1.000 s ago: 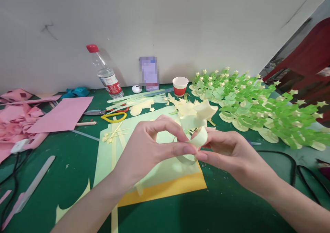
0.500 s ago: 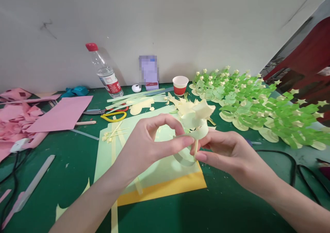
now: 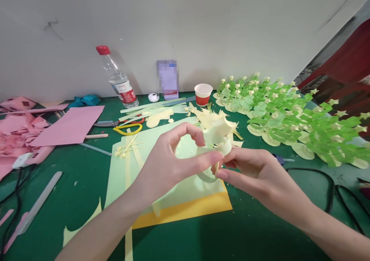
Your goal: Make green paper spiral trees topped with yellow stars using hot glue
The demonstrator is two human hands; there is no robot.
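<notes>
A: Start at the fingers. What are they doing?

B: The left hand (image 3: 164,164) has thumb and forefinger closed on the pale green paper strip (image 3: 216,139), the thumb tip meeting the right hand (image 3: 254,172) just below the curl. The right hand's fingers are pinched together on the thin stick (image 3: 217,165) that the strip wraps around.

A: And where is the piece itself?

B: Held up between both hands, above the light green sheet (image 3: 124,172) and the yellow sheet (image 3: 185,211), near the middle of the table (image 3: 245,238). A small yellow paper star (image 3: 224,125) tops it, just above the fingertips.

A: How would it handle?

B: Very light and soft, I'd judge; the curl would crush or unwind under a hard squeeze. The stick looks like the stiff part, so that is the place to grip, with only a gentle pinch on the strip's edge.

A: Anything around it?

B: Scissors (image 3: 127,129) and cut strips lie toward the far edge, with a water bottle (image 3: 118,80) and a paper cup (image 3: 202,94) against the wall. Finished green paper trees (image 3: 289,118) crowd the far right corner, and pink paper (image 3: 69,126) lies at the left edge.
</notes>
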